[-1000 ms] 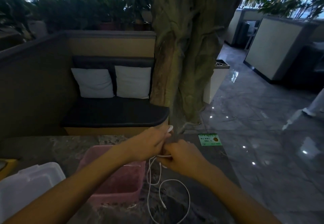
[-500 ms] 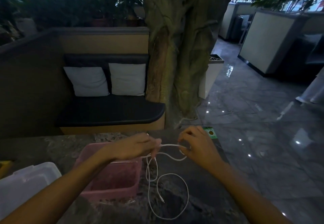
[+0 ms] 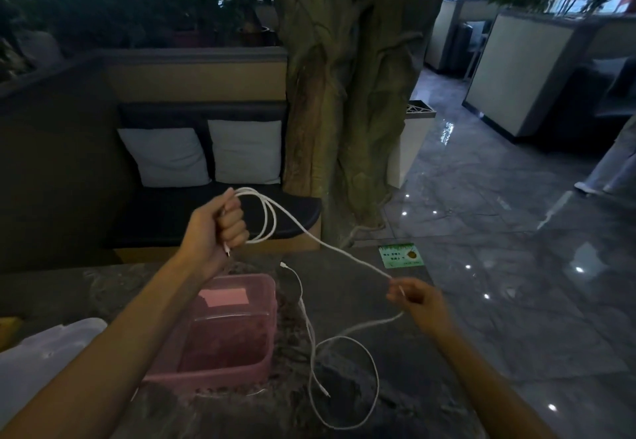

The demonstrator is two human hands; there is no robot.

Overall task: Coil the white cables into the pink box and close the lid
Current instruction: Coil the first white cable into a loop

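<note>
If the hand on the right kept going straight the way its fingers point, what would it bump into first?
The right hand points up and left along the taut white cable it pinches. That line leads toward the left hand gripping the coils; nothing else seems between them, though depth is unclear.

The cables [image 3: 311, 237] are white. The box [image 3: 237, 359] is pink and see-through. The surface [image 3: 344, 301] is dark grey with pale marks. 2 pillows [image 3: 165, 156] are white.
</note>
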